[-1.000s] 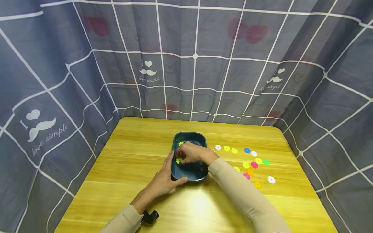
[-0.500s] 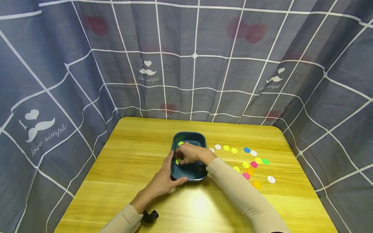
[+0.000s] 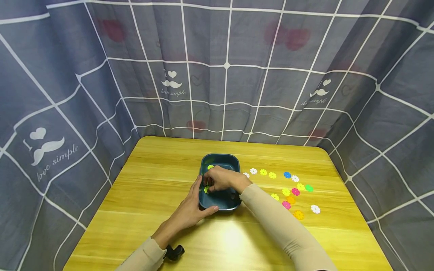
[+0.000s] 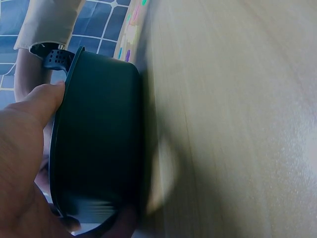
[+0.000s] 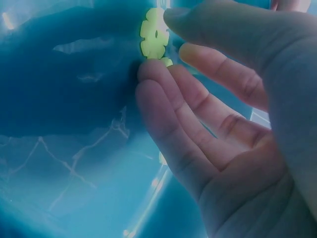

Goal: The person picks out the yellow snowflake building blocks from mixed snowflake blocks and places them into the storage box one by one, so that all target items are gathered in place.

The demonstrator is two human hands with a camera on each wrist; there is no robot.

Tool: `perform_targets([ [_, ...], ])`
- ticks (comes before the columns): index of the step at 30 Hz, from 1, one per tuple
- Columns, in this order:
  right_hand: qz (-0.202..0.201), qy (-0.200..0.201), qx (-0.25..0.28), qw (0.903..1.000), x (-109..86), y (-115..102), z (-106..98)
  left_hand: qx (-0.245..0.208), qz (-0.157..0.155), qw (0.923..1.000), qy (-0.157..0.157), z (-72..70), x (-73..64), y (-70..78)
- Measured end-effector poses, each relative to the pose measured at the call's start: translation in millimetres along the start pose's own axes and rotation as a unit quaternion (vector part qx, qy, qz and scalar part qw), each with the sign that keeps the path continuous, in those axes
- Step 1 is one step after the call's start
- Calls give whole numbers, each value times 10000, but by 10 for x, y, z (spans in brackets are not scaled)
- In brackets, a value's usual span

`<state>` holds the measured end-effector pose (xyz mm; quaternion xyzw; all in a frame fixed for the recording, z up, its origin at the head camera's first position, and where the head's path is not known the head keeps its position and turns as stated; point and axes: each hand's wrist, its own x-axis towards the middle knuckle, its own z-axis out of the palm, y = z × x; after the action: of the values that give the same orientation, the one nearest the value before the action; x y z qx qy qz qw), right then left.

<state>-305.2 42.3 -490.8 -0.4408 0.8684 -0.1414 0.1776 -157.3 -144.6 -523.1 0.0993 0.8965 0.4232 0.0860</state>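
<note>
A dark green rectangular box (image 3: 222,205) stands upright on the table. My left hand (image 3: 186,212) holds it at the near left corner, fingers along the left wall and thumb at the near rim. In the left wrist view the thumb (image 4: 47,99) presses the rim from outside. My right hand (image 3: 222,177) reaches inside, fingers curled. Between its thumb and fingertips it pinches a yellow flower-shaped disc (image 5: 154,34), also seen in the head view near the left wall. Part of another yellow piece (image 5: 167,62) shows below that disc. A second yellow flower-shaped disc (image 3: 210,167) lies farther back inside the box.
Right of the box, several flower-shaped discs lie scattered, among them a blue one (image 3: 287,175), a green one (image 3: 309,188) and an orange one (image 3: 298,215). A black wrist camera (image 3: 174,252) sits by the left sleeve. Grey checked curtains (image 3: 223,94) surround the wooden table (image 3: 152,162).
The pinched yellow disc has shifted slightly toward the near left at my right fingertips. Both hands and the box have stayed almost still.
</note>
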Motion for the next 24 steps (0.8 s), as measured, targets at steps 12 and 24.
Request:
perform_targets([
  [12,-159,162,-133,9997,-20,-10,-29,-5,-8,10000,2,-3,-7,4],
  [24,-136,218,-110,9996,-87,-75,-96,-32,-28,10000,-15,-5,-12,6],
])
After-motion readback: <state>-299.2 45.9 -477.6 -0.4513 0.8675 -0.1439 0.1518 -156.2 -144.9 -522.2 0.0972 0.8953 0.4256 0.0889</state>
